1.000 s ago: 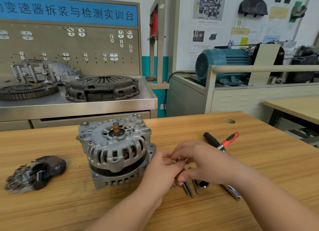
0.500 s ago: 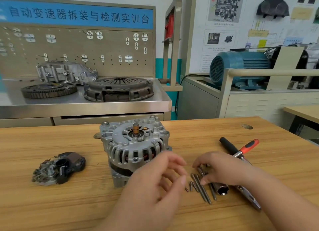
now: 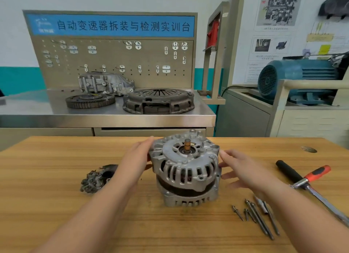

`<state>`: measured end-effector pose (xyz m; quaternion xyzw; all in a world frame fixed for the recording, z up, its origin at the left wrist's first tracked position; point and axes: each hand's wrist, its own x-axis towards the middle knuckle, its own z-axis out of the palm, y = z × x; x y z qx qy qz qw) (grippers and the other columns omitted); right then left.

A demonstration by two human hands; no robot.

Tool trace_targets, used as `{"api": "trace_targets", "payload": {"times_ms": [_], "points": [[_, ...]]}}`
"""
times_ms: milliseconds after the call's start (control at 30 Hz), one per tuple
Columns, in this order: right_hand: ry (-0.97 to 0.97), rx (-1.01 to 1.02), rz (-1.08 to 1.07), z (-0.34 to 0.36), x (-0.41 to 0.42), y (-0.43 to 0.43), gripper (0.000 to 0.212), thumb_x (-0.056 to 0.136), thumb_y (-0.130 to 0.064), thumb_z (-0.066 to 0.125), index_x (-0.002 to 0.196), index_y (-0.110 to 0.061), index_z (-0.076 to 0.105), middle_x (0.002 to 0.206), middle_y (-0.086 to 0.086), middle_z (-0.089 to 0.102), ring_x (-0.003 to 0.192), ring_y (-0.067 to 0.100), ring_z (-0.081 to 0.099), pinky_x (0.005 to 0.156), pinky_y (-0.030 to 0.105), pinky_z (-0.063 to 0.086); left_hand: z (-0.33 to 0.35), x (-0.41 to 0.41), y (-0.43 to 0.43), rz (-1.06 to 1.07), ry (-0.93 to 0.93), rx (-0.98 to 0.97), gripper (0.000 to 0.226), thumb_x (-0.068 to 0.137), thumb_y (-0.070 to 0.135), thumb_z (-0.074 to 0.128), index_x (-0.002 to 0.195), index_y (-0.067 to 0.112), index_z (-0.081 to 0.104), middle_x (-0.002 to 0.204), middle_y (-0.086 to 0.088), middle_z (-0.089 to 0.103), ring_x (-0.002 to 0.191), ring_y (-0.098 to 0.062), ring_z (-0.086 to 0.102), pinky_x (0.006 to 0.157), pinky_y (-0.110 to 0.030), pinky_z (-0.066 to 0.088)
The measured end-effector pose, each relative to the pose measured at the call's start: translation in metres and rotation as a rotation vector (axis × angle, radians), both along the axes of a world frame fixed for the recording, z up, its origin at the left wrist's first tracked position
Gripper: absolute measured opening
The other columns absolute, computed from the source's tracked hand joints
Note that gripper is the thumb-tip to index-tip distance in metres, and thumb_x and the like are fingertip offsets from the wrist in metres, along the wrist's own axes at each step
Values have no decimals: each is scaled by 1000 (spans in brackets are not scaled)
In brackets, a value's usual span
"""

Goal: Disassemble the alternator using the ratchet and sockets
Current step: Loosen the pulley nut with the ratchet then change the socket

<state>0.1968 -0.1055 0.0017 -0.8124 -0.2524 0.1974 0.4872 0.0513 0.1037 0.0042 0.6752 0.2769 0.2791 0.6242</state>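
The silver alternator (image 3: pixel 186 169) stands upright on the wooden table (image 3: pixel 56 158), its shaft end pointing up. My left hand (image 3: pixel 137 156) lies flat against the upper housing's left side, fingers straight. On the right side, my right hand (image 3: pixel 238 167) has straight fingers and its fingertips touch the housing. Several long bolts (image 3: pixel 258 215) lie loose on the table to the right of the alternator. The ratchet (image 3: pixel 313 190) with its black grip lies further right.
A dark removed part (image 3: pixel 96 179) lies left of the alternator, partly behind my left arm. An orange-handled tool (image 3: pixel 318 172) crosses the ratchet. Behind the table stands a steel bench (image 3: pixel 113 114) with a clutch cover (image 3: pixel 158 100) and a flywheel (image 3: pixel 90 100). A blue motor (image 3: pixel 296 79) sits at the right.
Both hands left the bolts, which now lie on the table, and moved to the two sides of the alternator. The view shifted left and up.
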Motion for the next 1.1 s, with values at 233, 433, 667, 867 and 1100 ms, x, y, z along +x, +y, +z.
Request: {"api": "trace_targets", "payload": {"times_ms": [233,433,667,867,1100], "points": [[357,227,-82,-17,-5,22,40,100,-45,45,105,-13,68,81,5,76,81,26,69,53,30,54,-2,5,-8,61,-131,-27,16,96,31,58,96,17,65,86,0,72,73,-11,66,66,-31,49],[322,165,-133,-23,-5,35,28,100,-18,48,107,3,66,87,20,73,76,28,62,68,43,58,-1,3,-8,54,-144,39,10,97,29,56,92,25,64,97,-5,70,85,-20,64,76,-37,52],[219,86,-203,-30,-10,28,25,101,-22,48,107,0,57,47,1,48,32,9,37,34,19,34,-4,0,1,36,-112,83,13,97,32,56,91,28,67,97,-2,72,89,-19,65,79,-38,51],[-2,136,-145,-10,-16,26,19,102,-22,48,99,-10,63,52,2,53,28,3,40,32,18,30,-18,-14,4,51,-202,-301,12,97,16,55,103,7,62,90,-9,71,74,-20,64,65,-33,49],[-132,58,-78,-2,-17,18,20,101,-18,47,98,-12,65,52,3,57,32,6,45,30,18,29,-20,-22,-5,63,-278,-437,11,97,8,52,101,0,60,81,-11,66,64,-19,60,63,-34,48]]}}
